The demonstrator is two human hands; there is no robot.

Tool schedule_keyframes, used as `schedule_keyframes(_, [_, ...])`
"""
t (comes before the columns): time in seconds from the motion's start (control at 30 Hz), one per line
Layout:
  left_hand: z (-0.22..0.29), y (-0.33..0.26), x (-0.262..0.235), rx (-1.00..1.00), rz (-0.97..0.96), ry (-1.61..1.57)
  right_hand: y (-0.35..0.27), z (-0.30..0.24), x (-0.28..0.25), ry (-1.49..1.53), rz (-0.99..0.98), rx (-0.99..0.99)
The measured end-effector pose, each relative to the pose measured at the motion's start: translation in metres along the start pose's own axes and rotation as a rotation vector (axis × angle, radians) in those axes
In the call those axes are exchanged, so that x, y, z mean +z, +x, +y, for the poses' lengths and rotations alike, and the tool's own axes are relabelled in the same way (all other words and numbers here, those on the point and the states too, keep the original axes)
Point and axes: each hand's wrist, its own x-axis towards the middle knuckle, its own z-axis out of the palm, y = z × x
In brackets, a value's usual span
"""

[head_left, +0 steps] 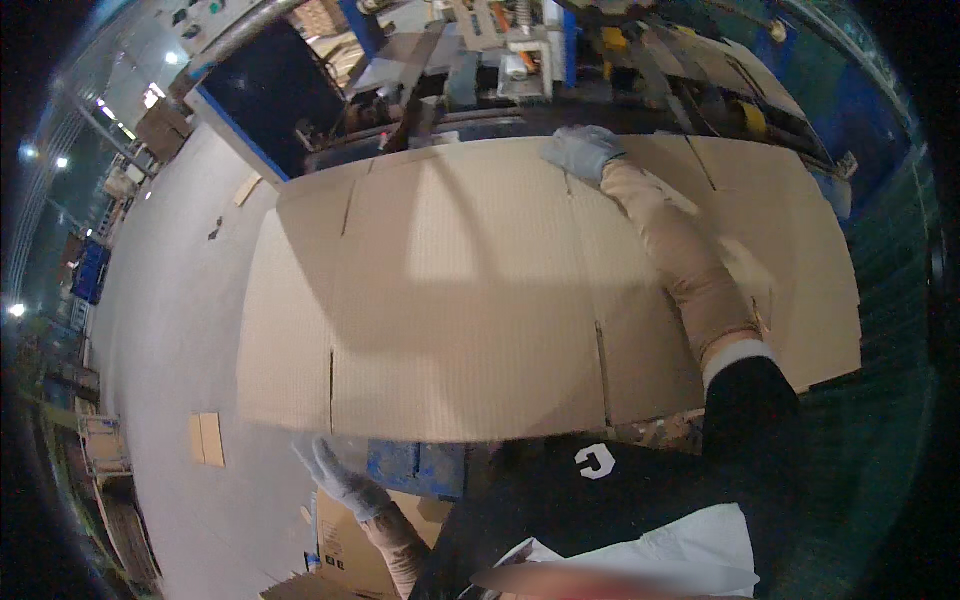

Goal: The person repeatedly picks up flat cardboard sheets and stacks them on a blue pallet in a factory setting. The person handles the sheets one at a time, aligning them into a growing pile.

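One slotted cardboard sheet [470,330], lying between our hands. Right hand [585,152], gloved: on its far edge; whether the fingers grip, we cannot tell. Left hand [345,482], gloved: fingers extended, holding nothing, just beside the near edge. One machine [525,75], beyond our right hand.

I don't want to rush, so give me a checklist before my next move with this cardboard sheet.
1. Cardboard sheet unfolded: ok, it lies spread out.
2. Right hand on sheet: ok, near its far edge.
3. Left hand touching sheet: cannot tell; it is open by the near edge.
4. Far edge clear of machine: cannot tell from this view.
5. Floor at left clear: not ok, a flat cardboard piece lies there.
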Motion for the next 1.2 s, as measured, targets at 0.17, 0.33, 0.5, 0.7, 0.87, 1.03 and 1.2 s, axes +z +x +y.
schedule_keyframes(0.17, [-0.013,0.026,-0.003,0.086,0.143,0.125,-0.056,-0.016,0.001,0.048,0.032,0.071])
schedule_keyframes(0.33, [-0.008,0.045,-0.019,0.078,0.107,-0.197,-0.113,-0.032,0.004,-0.081,0.160,0.011])
schedule_keyframes(0.5, [-0.009,0.076,-0.035,0.191,0.081,-0.510,-0.216,-0.049,-0.002,0.008,0.193,-0.138])
schedule_keyframes(0.7, [-0.012,0.119,-0.034,0.142,-0.138,-0.197,-0.428,0.005,-0.033,-0.008,0.605,1.049])
schedule_keyframes(0.87, [-0.027,0.191,-0.025,0.067,-0.431,-0.168,-0.573,0.066,-0.015,1.054,1.556,1.026])
schedule_keyframes(1.03, [-0.047,0.223,-0.023,0.366,-0.467,0.017,-0.585,0.108,0.008,1.363,1.501,0.723])
schedule_keyframes(1.2, [-0.033,0.253,-0.022,0.198,-0.585,-0.238,-0.565,0.148,0.022,0.816,1.521,0.701])
